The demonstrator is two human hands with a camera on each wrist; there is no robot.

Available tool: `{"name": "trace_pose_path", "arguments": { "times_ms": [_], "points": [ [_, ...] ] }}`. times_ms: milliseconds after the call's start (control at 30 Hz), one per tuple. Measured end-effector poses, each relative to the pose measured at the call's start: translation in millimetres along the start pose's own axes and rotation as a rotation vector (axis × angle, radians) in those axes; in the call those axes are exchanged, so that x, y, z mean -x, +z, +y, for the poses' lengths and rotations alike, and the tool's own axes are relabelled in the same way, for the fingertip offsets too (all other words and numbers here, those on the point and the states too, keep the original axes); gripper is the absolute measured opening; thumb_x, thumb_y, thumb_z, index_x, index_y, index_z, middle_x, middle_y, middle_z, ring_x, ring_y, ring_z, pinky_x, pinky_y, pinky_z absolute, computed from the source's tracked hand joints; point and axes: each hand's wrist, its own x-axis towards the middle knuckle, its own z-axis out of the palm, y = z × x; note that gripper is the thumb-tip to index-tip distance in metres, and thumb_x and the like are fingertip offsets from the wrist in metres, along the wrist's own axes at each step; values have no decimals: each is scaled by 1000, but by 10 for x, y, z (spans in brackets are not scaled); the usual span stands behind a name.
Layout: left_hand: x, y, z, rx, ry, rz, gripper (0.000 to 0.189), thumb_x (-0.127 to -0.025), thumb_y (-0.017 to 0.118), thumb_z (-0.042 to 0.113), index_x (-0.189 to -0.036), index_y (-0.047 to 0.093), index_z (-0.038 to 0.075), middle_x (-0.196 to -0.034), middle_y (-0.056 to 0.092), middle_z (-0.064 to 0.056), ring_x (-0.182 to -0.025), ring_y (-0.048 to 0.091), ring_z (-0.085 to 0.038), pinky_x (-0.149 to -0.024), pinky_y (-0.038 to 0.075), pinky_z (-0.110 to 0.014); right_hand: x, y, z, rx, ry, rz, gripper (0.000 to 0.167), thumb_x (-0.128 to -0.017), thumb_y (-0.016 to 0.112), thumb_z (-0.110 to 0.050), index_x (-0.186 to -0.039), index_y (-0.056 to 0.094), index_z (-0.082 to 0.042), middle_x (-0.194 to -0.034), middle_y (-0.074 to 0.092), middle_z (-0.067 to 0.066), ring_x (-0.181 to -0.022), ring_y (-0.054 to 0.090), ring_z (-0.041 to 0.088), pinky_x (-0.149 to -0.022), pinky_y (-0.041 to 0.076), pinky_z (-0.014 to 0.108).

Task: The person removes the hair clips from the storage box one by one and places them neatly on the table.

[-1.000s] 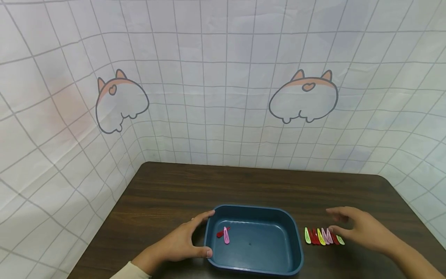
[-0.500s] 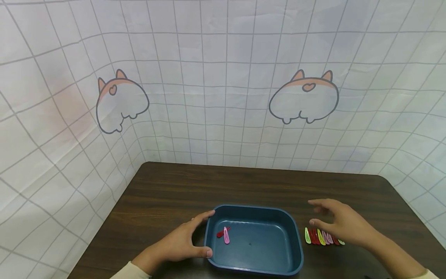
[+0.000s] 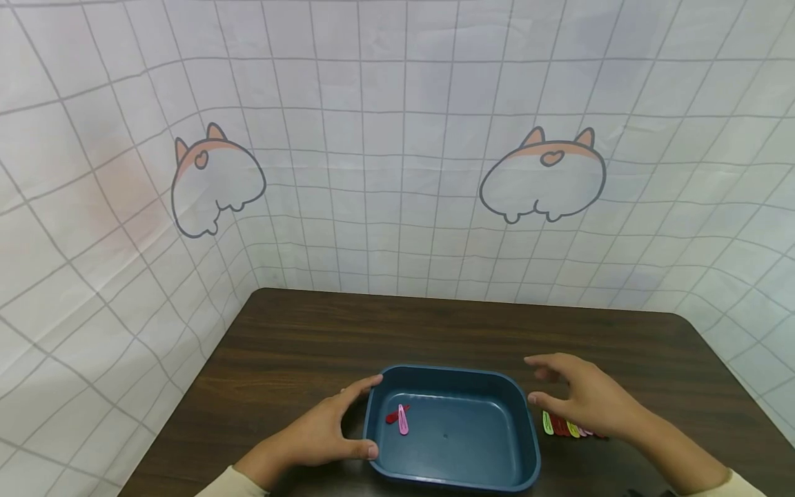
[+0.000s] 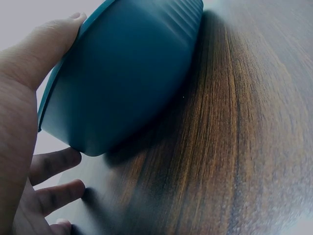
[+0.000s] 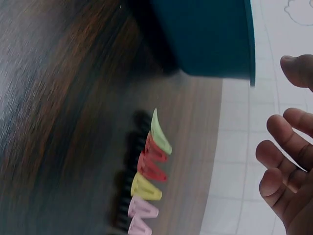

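Observation:
A blue plastic basin [image 3: 459, 442] sits on the table, a red hair clip [image 3: 393, 417] and a pink hair clip [image 3: 403, 420] lying in its left part. My left hand [image 3: 323, 428] grips the basin's left end, thumb and index finger at the rim. In the left wrist view the thumb [image 4: 58, 39] lies against the rim, other fingers below. My right hand [image 3: 590, 397] hovers beside the basin's right rim, fingers apart, holding nothing. Under it runs a row of hair clips [image 3: 560, 425], partly hidden by the hand; green, red, yellow and pink ones show in the right wrist view.
The dark wood-grain table [image 3: 373, 324] extends behind the basin to a white grid-patterned cloth [image 3: 385, 172] with cartoon animal prints. The cloth also hangs at the left and right sides.
My right hand has moved left from over the right end of the clip row to the basin's right rim. The left hand and the basin have stayed put.

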Motion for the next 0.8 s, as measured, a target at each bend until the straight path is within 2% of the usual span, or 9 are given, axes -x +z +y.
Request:
{"name": "trace_pose_path", "arguments": {
  "times_ms": [267, 367, 567, 800],
  "points": [
    [0, 7, 4, -8, -14, 5, 97, -82, 83, 53, -160, 25, 44, -156, 45, -6, -139, 44, -39, -103, 36, -74, -77, 110, -126, -3, -43, -9, 64, -90, 73, -57, -139, 61, -17, -124, 66, -3, -111, 65, 19, -89, 55, 50],
    [3, 12, -6, -10, -19, 6, 97, -82, 83, 54, -159, 25, 45, -156, 45, -6, -139, 44, -40, -103, 36, -74, -111, 167, -170, 1, -71, -17, 62, -91, 73, -55, -139, 61, -16, -125, 65, -3, -109, 65, 16, -90, 56, 46],
    [5, 16, -25, -6, -21, 1, 97, -82, 82, 54, -160, 25, 44, -156, 44, -5, -139, 44, -38, -103, 36, -73, -179, 250, -273, -2, -113, -45, 62, -92, 70, -58, -139, 61, -17, -118, 64, -9, -106, 63, 11, -84, 56, 35],
    [5, 12, -22, -4, -26, -2, 97, -82, 82, 55, -160, 26, 43, -157, 44, -5, -139, 44, -39, -102, 37, -74, -249, 354, -345, 1, -157, -59, 58, -93, 69, -57, -138, 61, -21, -112, 65, -10, -104, 62, 12, -86, 55, 38]
  ]
}}
